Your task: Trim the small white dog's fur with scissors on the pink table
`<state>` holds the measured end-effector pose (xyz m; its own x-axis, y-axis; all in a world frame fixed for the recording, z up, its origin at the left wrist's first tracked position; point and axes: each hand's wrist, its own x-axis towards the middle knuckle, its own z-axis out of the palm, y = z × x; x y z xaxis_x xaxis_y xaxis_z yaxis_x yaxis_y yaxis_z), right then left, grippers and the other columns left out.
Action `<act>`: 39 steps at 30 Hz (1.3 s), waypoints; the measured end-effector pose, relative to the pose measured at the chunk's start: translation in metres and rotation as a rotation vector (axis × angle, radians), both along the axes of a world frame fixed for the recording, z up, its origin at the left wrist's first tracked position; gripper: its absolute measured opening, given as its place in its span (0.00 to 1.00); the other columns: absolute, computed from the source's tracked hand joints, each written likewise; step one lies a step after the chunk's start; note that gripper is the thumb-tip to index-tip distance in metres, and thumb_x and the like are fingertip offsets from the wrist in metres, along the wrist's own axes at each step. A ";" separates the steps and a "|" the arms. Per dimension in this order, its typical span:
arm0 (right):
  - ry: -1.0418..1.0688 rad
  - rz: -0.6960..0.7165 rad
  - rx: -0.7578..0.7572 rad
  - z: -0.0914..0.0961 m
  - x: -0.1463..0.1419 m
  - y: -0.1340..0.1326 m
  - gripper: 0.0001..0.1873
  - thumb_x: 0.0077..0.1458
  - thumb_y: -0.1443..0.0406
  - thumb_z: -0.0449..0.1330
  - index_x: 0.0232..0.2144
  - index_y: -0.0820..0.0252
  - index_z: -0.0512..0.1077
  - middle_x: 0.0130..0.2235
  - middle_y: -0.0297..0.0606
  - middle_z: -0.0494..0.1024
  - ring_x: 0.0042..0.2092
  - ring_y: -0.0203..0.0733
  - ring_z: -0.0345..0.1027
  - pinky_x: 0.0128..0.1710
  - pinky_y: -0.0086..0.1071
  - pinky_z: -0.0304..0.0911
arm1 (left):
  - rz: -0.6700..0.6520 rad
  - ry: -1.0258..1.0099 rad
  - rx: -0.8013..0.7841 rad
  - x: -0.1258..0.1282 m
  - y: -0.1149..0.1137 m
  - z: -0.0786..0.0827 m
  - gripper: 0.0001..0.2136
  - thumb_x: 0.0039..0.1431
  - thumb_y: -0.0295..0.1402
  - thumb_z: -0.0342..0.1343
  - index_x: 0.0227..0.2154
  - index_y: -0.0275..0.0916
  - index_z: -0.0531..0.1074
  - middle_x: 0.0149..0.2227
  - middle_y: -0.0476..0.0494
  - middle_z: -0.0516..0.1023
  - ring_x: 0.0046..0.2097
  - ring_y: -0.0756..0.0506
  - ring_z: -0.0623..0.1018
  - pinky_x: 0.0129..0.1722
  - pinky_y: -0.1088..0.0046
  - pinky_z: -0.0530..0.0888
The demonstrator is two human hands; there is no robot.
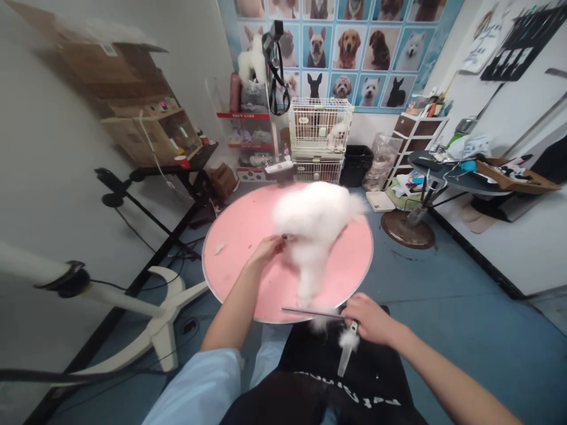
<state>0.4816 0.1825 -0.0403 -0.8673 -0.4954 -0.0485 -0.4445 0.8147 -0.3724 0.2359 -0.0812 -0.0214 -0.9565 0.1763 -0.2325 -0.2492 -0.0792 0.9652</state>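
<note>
I see left hand (267, 250) at fluffy white dog (316, 212), grip: can't tell | right hand (368, 319) grips long thin dark tool (295, 310) | round pink tabletop (237, 248) underneath dog

Rnd pink tbl (239, 230) holds 1 wht dog (315, 215) & fur tufts (219, 249).
</note>
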 end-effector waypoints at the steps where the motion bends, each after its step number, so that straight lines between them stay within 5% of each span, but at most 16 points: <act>1: 0.020 -0.061 -0.103 -0.013 0.011 -0.003 0.11 0.56 0.73 0.53 0.31 0.58 0.75 0.31 0.37 0.76 0.36 0.41 0.67 0.43 0.34 0.58 | -0.062 -0.047 0.088 -0.002 0.007 -0.003 0.05 0.39 0.29 0.65 0.21 0.33 0.77 0.26 0.40 0.77 0.27 0.49 0.71 0.29 0.75 0.66; 5: 0.133 -0.315 -0.400 -0.042 0.035 -0.027 0.15 0.64 0.66 0.50 0.26 0.58 0.70 0.27 0.36 0.72 0.32 0.40 0.64 0.35 0.32 0.59 | -0.116 0.037 0.207 -0.011 0.032 0.011 0.12 0.34 0.32 0.71 0.23 0.33 0.76 0.24 0.45 0.73 0.26 0.52 0.68 0.27 0.76 0.63; 8: 0.095 -0.302 -0.364 -0.035 0.038 -0.031 0.12 0.60 0.67 0.53 0.24 0.57 0.69 0.26 0.35 0.72 0.31 0.40 0.64 0.37 0.32 0.60 | -0.071 0.301 -0.047 -0.022 0.037 0.034 0.14 0.41 0.39 0.69 0.22 0.34 0.73 0.21 0.48 0.69 0.25 0.52 0.65 0.26 0.74 0.60; 10: 0.009 -0.313 -0.273 -0.023 0.042 -0.010 0.09 0.52 0.70 0.55 0.23 0.56 0.70 0.26 0.35 0.73 0.31 0.40 0.66 0.38 0.33 0.59 | 0.058 0.535 -0.327 -0.028 0.038 0.044 0.14 0.43 0.40 0.68 0.23 0.36 0.72 0.23 0.48 0.69 0.27 0.50 0.66 0.28 0.73 0.61; 12: -0.013 -0.538 -0.202 -0.013 0.053 0.029 0.07 0.47 0.71 0.55 0.25 0.56 0.72 0.28 0.37 0.77 0.32 0.42 0.69 0.36 0.33 0.58 | 0.246 0.764 -0.555 -0.031 0.040 0.047 0.13 0.44 0.38 0.69 0.27 0.37 0.72 0.28 0.45 0.73 0.32 0.47 0.71 0.33 0.71 0.65; 14: 0.061 -0.993 -0.111 -0.011 0.067 0.071 0.08 0.49 0.67 0.54 0.28 0.55 0.74 0.27 0.40 0.78 0.28 0.43 0.68 0.30 0.33 0.55 | 0.367 0.952 -0.687 -0.031 0.046 0.044 0.14 0.44 0.37 0.69 0.30 0.37 0.73 0.33 0.42 0.75 0.37 0.43 0.74 0.39 0.68 0.68; 17: 0.097 -1.252 -0.216 -0.022 0.083 0.097 0.11 0.53 0.57 0.55 0.30 0.55 0.75 0.27 0.40 0.78 0.26 0.45 0.69 0.27 0.33 0.57 | 0.311 1.136 -0.768 -0.036 0.056 0.041 0.13 0.46 0.39 0.69 0.29 0.38 0.74 0.35 0.39 0.78 0.39 0.42 0.76 0.42 0.67 0.69; 20: 0.145 -1.160 -0.498 -0.037 0.079 0.072 0.21 0.58 0.49 0.51 0.33 0.55 0.75 0.27 0.39 0.79 0.30 0.46 0.72 0.31 0.33 0.63 | 0.210 1.232 -0.857 -0.046 0.069 0.054 0.10 0.52 0.35 0.63 0.21 0.38 0.71 0.32 0.40 0.78 0.35 0.43 0.75 0.38 0.67 0.67; 23: 0.271 -1.002 -0.524 -0.033 0.052 0.039 0.22 0.62 0.51 0.49 0.33 0.57 0.75 0.27 0.37 0.77 0.30 0.44 0.70 0.34 0.34 0.64 | 0.097 1.303 -0.944 -0.053 0.085 0.086 0.08 0.52 0.29 0.58 0.19 0.38 0.70 0.31 0.40 0.78 0.35 0.43 0.74 0.38 0.66 0.65; 28: 0.560 -0.464 -0.240 0.031 -0.038 0.057 0.16 0.62 0.66 0.50 0.27 0.58 0.75 0.27 0.37 0.74 0.33 0.40 0.66 0.47 0.36 0.58 | -0.174 1.296 -1.024 -0.047 0.115 0.148 0.08 0.50 0.30 0.56 0.18 0.37 0.69 0.29 0.40 0.75 0.34 0.44 0.72 0.35 0.67 0.63; 31: 0.604 -0.450 -0.070 0.068 -0.083 0.080 0.12 0.58 0.69 0.54 0.37 0.61 0.78 0.33 0.42 0.78 0.38 0.42 0.67 0.46 0.36 0.55 | -0.398 1.080 -0.975 -0.043 0.114 0.170 0.12 0.51 0.34 0.56 0.16 0.37 0.67 0.23 0.44 0.69 0.28 0.47 0.68 0.29 0.70 0.59; 35: 0.433 -0.160 0.172 0.078 -0.092 0.080 0.13 0.50 0.74 0.56 0.33 0.59 0.79 0.34 0.40 0.78 0.39 0.42 0.67 0.48 0.36 0.52 | -0.517 0.776 -0.741 -0.048 0.089 0.170 0.09 0.48 0.36 0.57 0.25 0.35 0.77 0.25 0.47 0.74 0.29 0.49 0.70 0.30 0.73 0.63; 37: 0.413 -0.095 0.229 0.080 -0.090 0.076 0.13 0.49 0.75 0.56 0.32 0.58 0.79 0.34 0.40 0.78 0.39 0.42 0.67 0.49 0.37 0.52 | -0.373 0.745 -0.672 -0.052 0.079 0.159 0.10 0.49 0.38 0.57 0.25 0.35 0.78 0.26 0.46 0.75 0.29 0.48 0.71 0.29 0.73 0.64; 39: 0.447 -0.188 0.257 0.088 -0.096 0.073 0.14 0.51 0.74 0.56 0.35 0.59 0.80 0.37 0.43 0.79 0.40 0.44 0.68 0.48 0.37 0.52 | -0.191 0.773 -0.635 -0.054 0.075 0.144 0.12 0.52 0.38 0.56 0.22 0.35 0.76 0.26 0.45 0.75 0.30 0.47 0.72 0.30 0.72 0.65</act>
